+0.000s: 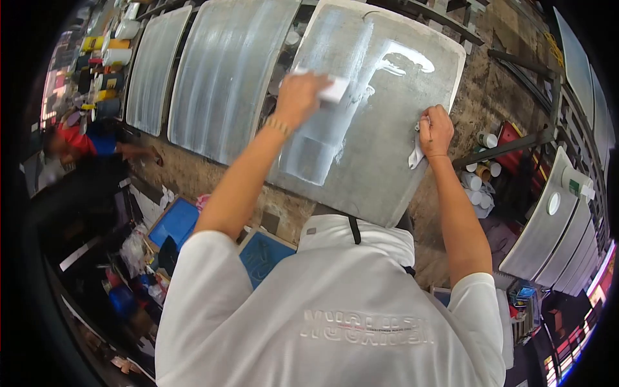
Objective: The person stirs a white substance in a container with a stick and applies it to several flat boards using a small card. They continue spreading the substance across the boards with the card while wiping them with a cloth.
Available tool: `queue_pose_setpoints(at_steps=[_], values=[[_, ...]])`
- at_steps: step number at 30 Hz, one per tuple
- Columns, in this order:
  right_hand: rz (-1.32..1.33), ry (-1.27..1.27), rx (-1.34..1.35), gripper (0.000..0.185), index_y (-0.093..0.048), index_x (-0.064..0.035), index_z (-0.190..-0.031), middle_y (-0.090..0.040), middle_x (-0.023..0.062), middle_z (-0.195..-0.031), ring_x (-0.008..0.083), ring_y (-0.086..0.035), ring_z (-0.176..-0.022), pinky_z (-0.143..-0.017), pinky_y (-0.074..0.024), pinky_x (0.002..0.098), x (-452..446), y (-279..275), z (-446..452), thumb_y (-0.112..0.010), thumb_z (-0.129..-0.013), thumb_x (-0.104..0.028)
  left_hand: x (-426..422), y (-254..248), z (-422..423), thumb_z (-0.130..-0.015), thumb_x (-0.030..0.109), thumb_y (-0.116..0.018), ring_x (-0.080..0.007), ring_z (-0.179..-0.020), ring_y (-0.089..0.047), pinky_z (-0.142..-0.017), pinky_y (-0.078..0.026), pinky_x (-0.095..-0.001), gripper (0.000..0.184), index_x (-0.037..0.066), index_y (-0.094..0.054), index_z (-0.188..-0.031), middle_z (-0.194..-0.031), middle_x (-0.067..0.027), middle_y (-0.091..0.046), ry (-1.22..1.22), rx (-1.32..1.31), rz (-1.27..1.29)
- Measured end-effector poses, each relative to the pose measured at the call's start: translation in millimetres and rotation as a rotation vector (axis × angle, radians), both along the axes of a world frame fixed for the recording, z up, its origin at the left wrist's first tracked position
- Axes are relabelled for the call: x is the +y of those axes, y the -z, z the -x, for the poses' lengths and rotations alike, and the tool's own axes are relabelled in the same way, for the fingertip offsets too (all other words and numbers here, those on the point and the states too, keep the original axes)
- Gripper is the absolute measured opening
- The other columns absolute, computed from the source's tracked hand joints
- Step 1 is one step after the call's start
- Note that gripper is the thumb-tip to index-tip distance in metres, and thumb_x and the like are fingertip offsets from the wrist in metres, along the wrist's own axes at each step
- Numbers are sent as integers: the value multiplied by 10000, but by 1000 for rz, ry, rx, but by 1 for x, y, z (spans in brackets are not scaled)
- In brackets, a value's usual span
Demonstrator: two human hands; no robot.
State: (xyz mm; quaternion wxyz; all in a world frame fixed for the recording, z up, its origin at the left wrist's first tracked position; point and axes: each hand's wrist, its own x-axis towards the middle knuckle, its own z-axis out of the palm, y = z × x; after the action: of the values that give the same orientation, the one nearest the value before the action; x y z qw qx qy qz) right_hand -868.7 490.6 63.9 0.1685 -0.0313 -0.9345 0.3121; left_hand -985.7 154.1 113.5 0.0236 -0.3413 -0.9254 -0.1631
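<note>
A large grey panel with rounded corners (380,148) lies in front of me. White, wet-looking streaks run down its left half, and a thick white smear (412,59) sits near its top right. My left hand (300,97), somewhat blurred, is closed on a white rectangular block (334,90) over the streaked part. At the panel's right edge my right hand (436,131) is closed around a crumpled white cloth (416,155), part of which hangs below the fingers.
Two more streaked panels (225,77) (155,71) lie to the left. Jars and tubs (117,57) stand at the upper left. A person in a red top (76,138) is at the far left. White cups (474,182), a metal frame (503,149) and stacked panels (538,226) are at right.
</note>
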Motion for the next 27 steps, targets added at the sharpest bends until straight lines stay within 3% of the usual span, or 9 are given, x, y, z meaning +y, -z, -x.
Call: queue_pose_setpoints(at_steps=[5, 8, 10, 15, 16, 18, 19, 22, 27], values=[[21, -10, -6, 104, -576, -66, -783, -539, 131, -812, 352, -570, -808, -717, -454, 467, -1, -1, 0, -568, -791, -169, -70, -22, -187, -665, -61, -606, -304, -1295, -572, -1054, -408, -512, 595, 156, -718, -1208, -1342, -65, -658, -158, -204, 94], [34, -20, -15, 106, -578, -64, -789, -545, 136, -819, 360, -570, -812, -720, -454, 469, 1, -2, -1, -567, -794, -170, -90, -41, -225, -664, -70, -630, -307, -1283, -576, -1070, -402, -519, 598, 156, -720, -1210, -1315, -71, -670, -168, -329, 123], [20, -11, -21, 109, -579, -63, -792, -549, 140, -823, 364, -569, -815, -724, -454, 470, 6, -4, -2, -565, -795, -170, -69, -49, -209, -663, -74, -620, -317, -1259, -593, -1069, -406, -513, 587, 153, -729, -1193, -1280, -78, -689, -135, -395, 132], [180, -212, -69, 162, -573, -22, -820, -553, 174, -835, 388, -559, -846, -753, -450, 467, 21, -9, 1, -549, -816, -183, 73, -34, -41, -794, -94, -509, -354, -1146, -646, -1008, -484, -470, 471, 103, -726, -1162, -1221, -119, -703, 22, -97, -184], [168, -206, -70, 162, -573, -22, -820, -553, 174, -835, 388, -559, -846, -753, -450, 467, 25, -10, -1, -549, -816, -183, 108, -28, -1, -779, -57, -554, -315, -1066, -678, -904, -518, -463, 414, 112, -748, -1103, -1165, -107, -723, 52, -65, -235], [258, -289, -125, 194, -570, -8, -835, -551, 183, -837, 391, -553, -848, -763, -445, 463, 31, -11, 1, -536, -828, -199, 164, 0, 69, -835, 58, -545, -280, -986, -700, -813, -503, -450, 356, 172, -766, -1089, -1098, -79, -743, 81, 104, -196], [276, -286, -157, 223, -566, -3, -833, -555, 184, -846, 390, -552, -848, -770, -442, 459, 31, -14, 0, -519, -846, -220, 183, 2, 92, -807, 26, -546, -300, -990, -697, -872, -538, -432, 396, 149, -764, -1114, -1121, -106, -730, 40, 65, -86], [367, -308, -224, 253, -558, 6, -829, -557, 191, -850, 392, -553, -846, -764, -442, 457, 37, -11, 2, -505, -867, -238, 207, -2, 108, -820, 67, -555, -287, -991, -699, -865, -537, -425, 382, 171, -768, -1119, -1114, -93, -734, -84, 16, 128], [432, -367, -274, 296, -540, 26, -830, -550, 203, -827, 385, -556, -803, -744, -441, 444, 45, -14, 6, -492, -875, -262, 140, 11, 2, -720, 0, -599, -280, -1155, -651, -967, -472, -431, 486, 166, -741, -1154, -1265, -59, -695, 3, -35, -48]])
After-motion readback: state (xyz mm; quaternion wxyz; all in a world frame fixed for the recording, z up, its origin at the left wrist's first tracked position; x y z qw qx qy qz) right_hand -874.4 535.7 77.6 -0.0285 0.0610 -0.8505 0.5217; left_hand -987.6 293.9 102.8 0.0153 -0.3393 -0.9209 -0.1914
